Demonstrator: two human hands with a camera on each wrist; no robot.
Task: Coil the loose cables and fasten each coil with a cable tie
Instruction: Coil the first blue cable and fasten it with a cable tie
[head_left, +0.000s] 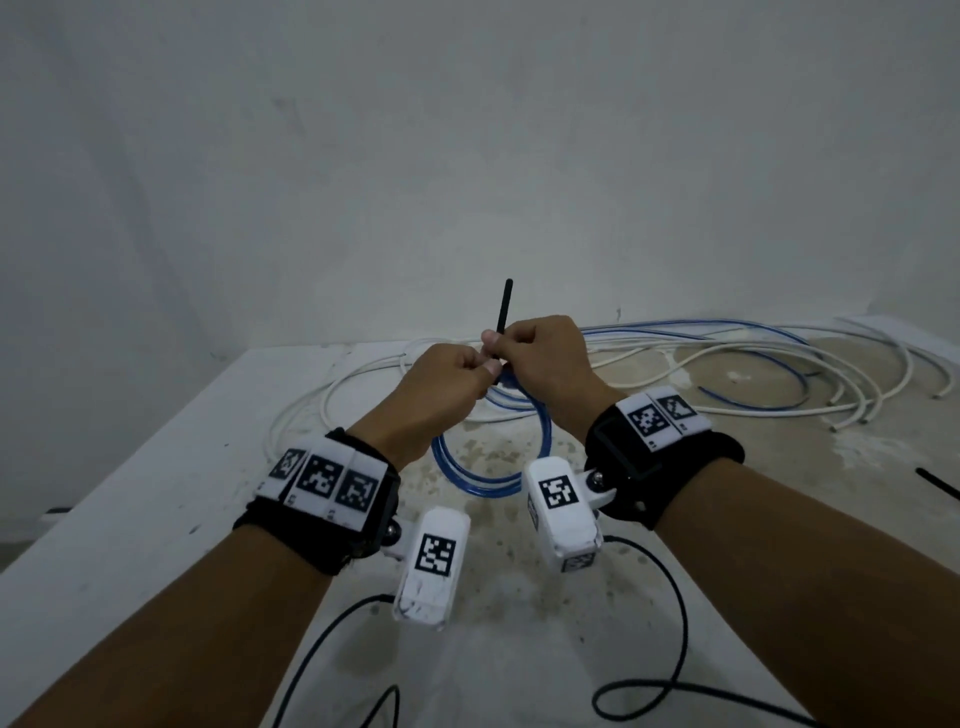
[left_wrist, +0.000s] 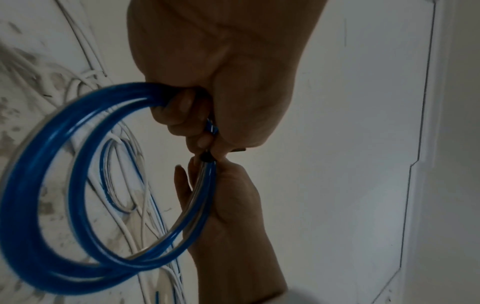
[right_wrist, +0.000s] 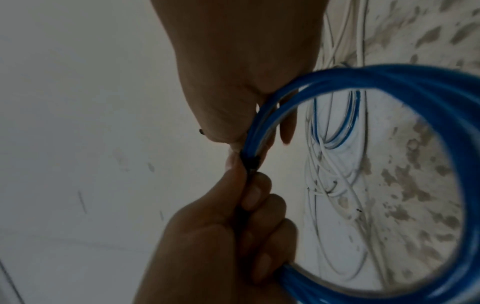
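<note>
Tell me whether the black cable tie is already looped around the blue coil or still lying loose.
Looped around: the black cable tie bands the blue coil, its tail sticking up from the right hand. The left hand grips the coil.

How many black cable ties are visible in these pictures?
2. One cable tie is wrapped on the blue coil, pinched by the right hand beside the left hand. A second tie lies at the table's right edge. Others may be hidden.

Coil: translucent blue with pale streaks. Cable tie: black. Loose cables: white, some blue-striped. Bench: white, mottled grey-brown patches. Wrist bands: black, bearing black-and-white square-code tags. Wall: off-white.
</note>
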